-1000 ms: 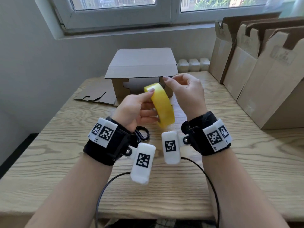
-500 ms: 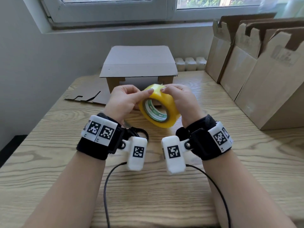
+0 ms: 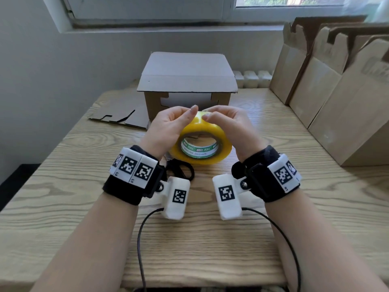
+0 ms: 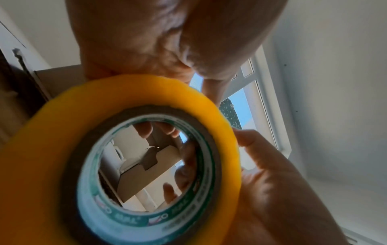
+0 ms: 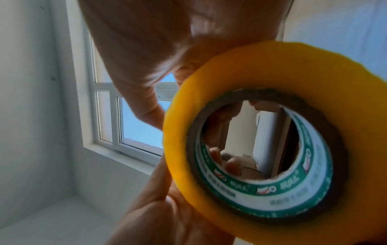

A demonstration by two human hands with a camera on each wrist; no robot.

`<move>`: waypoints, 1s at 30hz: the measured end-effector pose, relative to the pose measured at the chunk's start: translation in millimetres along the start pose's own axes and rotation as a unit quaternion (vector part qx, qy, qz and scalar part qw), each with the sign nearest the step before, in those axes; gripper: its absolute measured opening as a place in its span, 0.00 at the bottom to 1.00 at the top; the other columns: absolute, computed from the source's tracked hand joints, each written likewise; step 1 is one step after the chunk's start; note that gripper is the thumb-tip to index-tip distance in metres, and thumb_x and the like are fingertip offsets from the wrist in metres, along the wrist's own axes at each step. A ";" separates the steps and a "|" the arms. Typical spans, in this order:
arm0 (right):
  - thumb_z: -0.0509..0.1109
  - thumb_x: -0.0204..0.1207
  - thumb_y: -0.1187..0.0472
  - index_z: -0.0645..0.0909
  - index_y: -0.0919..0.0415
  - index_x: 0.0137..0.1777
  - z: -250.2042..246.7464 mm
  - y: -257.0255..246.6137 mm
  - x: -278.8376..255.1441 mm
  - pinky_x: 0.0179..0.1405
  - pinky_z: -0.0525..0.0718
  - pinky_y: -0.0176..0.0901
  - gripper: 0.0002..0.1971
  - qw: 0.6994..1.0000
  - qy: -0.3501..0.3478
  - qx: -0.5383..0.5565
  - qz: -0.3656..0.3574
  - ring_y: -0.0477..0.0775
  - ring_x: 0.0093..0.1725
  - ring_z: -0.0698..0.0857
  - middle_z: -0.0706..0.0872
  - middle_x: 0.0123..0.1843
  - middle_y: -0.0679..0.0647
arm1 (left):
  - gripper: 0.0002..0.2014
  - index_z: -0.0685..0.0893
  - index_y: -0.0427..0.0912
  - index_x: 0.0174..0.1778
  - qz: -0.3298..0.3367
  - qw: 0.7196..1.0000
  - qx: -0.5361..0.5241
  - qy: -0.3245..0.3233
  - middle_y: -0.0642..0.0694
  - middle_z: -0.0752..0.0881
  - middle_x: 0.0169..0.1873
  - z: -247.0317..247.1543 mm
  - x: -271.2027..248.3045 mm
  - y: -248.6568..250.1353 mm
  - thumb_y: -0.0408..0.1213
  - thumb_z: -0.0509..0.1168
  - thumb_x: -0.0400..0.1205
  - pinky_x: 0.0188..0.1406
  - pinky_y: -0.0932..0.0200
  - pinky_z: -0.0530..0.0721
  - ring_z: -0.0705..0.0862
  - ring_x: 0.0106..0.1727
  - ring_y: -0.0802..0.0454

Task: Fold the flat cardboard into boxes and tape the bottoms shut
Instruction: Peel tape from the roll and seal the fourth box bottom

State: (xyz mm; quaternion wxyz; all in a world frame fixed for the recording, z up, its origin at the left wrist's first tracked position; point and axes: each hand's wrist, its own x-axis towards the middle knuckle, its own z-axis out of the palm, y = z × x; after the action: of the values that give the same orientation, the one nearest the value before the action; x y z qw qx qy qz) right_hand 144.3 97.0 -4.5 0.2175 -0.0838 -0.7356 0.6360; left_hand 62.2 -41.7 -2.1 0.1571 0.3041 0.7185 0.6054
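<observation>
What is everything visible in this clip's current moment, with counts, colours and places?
Yellow tape roll with green-and-white core: one, held above the table centre.
Folded brown cardboard box: one, far table centre, flap overhanging.
Flat brown cardboard sheet: one, left of the box.
Upright flattened brown cardboard boxes: several, far right, leaning.
Black scissor handles: one pair, under the left wrist.
Light wooden table: one.
White window frame: behind.
Left hand: grips the roll's left side.
Right hand: grips the right side.
</observation>
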 end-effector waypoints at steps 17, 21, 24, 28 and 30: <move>0.72 0.63 0.64 0.91 0.57 0.37 -4.1 3.6 3.4 0.40 0.84 0.41 0.07 0.997 0.064 0.025 -0.031 0.46 0.35 0.86 0.91 0.32 0.48 | 0.12 0.85 0.46 0.49 0.023 1.000 0.019 0.000 0.45 0.86 0.40 8.8 -0.9 -3.6 0.47 0.60 0.87 0.48 0.48 0.85 0.85 0.44 0.48; 0.70 0.63 0.64 0.91 0.58 0.38 -3.7 3.5 2.9 0.38 0.84 0.38 0.08 0.996 0.070 0.016 -0.042 0.44 0.34 0.85 0.90 0.31 0.47 | 0.12 0.85 0.46 0.51 0.019 0.999 0.028 0.000 0.43 0.86 0.42 8.7 -2.5 -2.5 0.48 0.60 0.87 0.52 0.44 0.86 0.85 0.45 0.47; 0.69 0.63 0.63 0.92 0.57 0.38 -3.1 4.0 3.1 0.40 0.84 0.42 0.09 0.996 0.073 -0.001 -0.048 0.45 0.35 0.85 0.90 0.32 0.47 | 0.12 0.85 0.46 0.50 0.017 0.999 0.027 0.000 0.43 0.86 0.42 8.4 -3.2 -1.8 0.49 0.60 0.87 0.54 0.40 0.86 0.85 0.46 0.46; 0.68 0.64 0.63 0.91 0.54 0.36 -4.7 4.2 4.0 0.43 0.84 0.46 0.10 0.996 0.074 0.005 -0.042 0.49 0.39 0.85 0.91 0.34 0.50 | 0.11 0.84 0.48 0.50 0.016 0.999 0.032 0.000 0.45 0.85 0.42 9.1 -3.7 -1.2 0.49 0.60 0.87 0.54 0.42 0.86 0.85 0.46 0.48; 0.69 0.64 0.62 0.91 0.54 0.36 -5.3 3.6 3.4 0.44 0.84 0.45 0.09 0.997 0.068 0.012 -0.033 0.48 0.40 0.85 0.90 0.34 0.49 | 0.12 0.84 0.48 0.50 0.016 0.999 0.031 0.001 0.45 0.85 0.42 8.4 -3.5 -1.5 0.49 0.59 0.87 0.54 0.44 0.86 0.85 0.46 0.49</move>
State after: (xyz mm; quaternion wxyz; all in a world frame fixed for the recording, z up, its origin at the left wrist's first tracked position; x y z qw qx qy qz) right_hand 143.0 103.8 -6.7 0.2888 -0.1002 -0.7138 0.6301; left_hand 69.5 -37.5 -5.8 0.1373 0.3200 0.7320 0.5856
